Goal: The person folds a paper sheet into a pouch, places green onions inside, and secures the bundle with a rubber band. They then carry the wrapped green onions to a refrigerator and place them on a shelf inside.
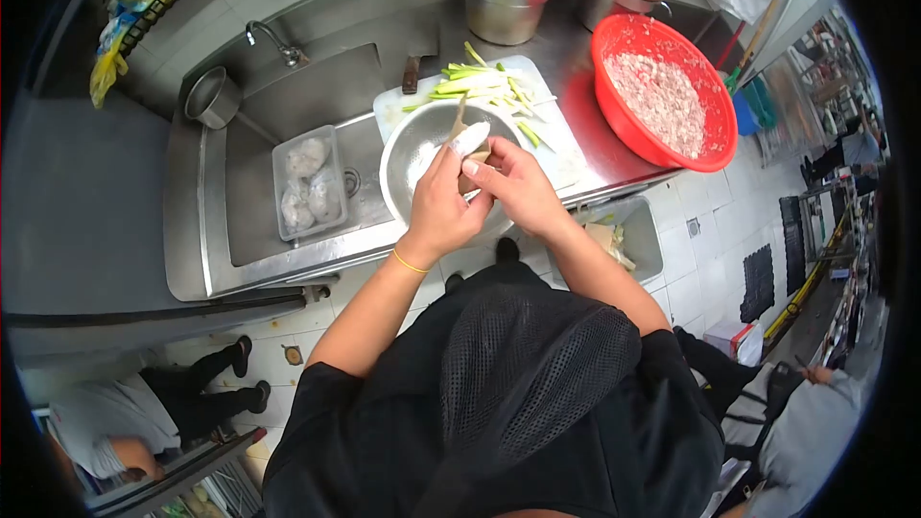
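Observation:
Both my hands meet over the metal colander bowl [398,173]. My left hand [443,203] grips a white, rounded piece [470,138] partly wrapped in brown paper [460,113]. The fingers of my right hand [518,187] pinch the lower part of the same brown paper. What exactly the white piece is, I cannot make out. Behind the bowl, cut green onions [477,83] lie on a white cutting board [566,155]. A cleaver [413,72] with a dark wooden handle rests beside the board.
A red basin [715,139] of minced meat stands to the right; a pot of raw meat [504,14] is behind. Left is the sink [249,230] with a plastic tub [331,216] of bagged items. A grey bin [645,240] stands below the counter. Two other people are nearby.

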Tool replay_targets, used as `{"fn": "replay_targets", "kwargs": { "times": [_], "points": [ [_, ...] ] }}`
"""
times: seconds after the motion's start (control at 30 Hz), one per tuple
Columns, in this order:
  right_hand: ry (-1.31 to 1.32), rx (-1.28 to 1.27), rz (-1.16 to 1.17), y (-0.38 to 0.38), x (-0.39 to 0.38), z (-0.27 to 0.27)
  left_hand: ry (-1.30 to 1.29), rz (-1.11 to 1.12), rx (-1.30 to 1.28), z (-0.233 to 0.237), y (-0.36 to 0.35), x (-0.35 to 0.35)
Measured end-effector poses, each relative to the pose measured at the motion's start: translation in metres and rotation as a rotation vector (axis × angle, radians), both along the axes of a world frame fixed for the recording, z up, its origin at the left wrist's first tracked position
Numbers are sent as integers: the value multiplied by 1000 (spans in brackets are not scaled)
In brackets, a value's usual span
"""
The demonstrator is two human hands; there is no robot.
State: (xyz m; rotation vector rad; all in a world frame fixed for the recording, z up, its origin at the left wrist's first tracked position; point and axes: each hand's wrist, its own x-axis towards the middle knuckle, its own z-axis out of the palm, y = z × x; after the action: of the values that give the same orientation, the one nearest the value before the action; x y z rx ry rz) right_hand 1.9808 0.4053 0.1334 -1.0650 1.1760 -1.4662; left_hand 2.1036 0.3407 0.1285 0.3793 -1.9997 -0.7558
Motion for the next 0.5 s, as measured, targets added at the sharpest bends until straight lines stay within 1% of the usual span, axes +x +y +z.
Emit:
{"fn": "replay_targets", "kwargs": {
  "times": [0.07,0.1,0.13,0.2,0.27,0.33,0.37,0.43,0.47,0.5],
  "points": [
    [-164,111,26,3,-2,5,-55,-101,291,-9,-4,4],
    [-165,102,32,4,-4,6,-25,-154,398,-12,-6,6],
    [-161,104,39,3,-6,6,-19,-147,399,-12,-8,6],
    [-127,71,53,2,-10,2,117,-312,660,-15,-12,6],
    [-122,97,80,2,-18,-6,73,-315,647,-20,-17,9],
    [-106,118,114,-1,-25,-6,-8,-208,584,-20,-20,8],
    [-120,105,131,-1,-26,-5,-7,-202,585,-23,-22,5],
    [-112,112,148,-3,-31,-14,154,-224,734,-30,-24,0],
    [-116,115,153,-4,-32,-17,153,-217,737,-32,-25,-1],
    [-142,68,176,-5,-31,-19,206,-191,832,-33,-26,-3]
  ]
}}
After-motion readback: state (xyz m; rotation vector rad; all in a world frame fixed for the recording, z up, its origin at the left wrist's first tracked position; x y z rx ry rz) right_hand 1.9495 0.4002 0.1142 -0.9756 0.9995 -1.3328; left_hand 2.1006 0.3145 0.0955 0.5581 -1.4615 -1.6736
